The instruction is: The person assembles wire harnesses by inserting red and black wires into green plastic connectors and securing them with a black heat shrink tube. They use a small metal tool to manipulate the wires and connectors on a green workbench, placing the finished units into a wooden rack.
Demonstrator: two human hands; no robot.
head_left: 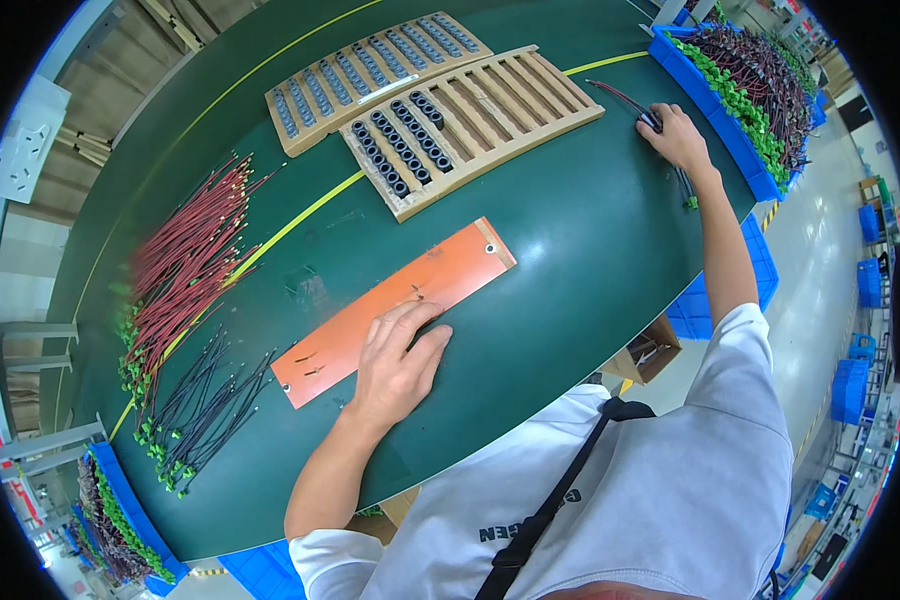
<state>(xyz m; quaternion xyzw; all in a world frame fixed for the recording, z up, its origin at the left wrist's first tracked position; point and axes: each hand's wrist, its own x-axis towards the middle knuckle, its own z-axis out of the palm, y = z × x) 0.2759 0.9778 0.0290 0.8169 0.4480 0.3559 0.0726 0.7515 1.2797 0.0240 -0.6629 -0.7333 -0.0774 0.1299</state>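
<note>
Green covers the whole table (570,260), and nearest the person the left hand (395,360) lies flat on it, palm down, fingers straight and close together, holding nothing; the fingertips rest on the near edge of an orange board (400,295). That board is a long flat strip lying slantwise in the middle of the table, with small dark marks on it and holes at its far right end. Left of it, near the table's left edge, a spread of dark wires (205,400) with green ends lies loose, and just beyond them a larger fan of red wires (185,260), also green-tipped at the near end. A yellow line (290,225) runs across the table under the red wires and on toward the far right. Farther out, two pale wooden trays sit side by side: the nearer tray (500,100) has slots partly filled with black rings on its left, the far tray (320,80) holds rows of grey parts. At far right the right hand (678,135) reaches out with the arm stretched, fingers curled down onto a thin bundle of dark cables (625,100) on the table; whether it grips them or only presses them cannot be told. Just beyond that hand a blue bin (705,90) is heaped with more dark wires with green ends.
</note>
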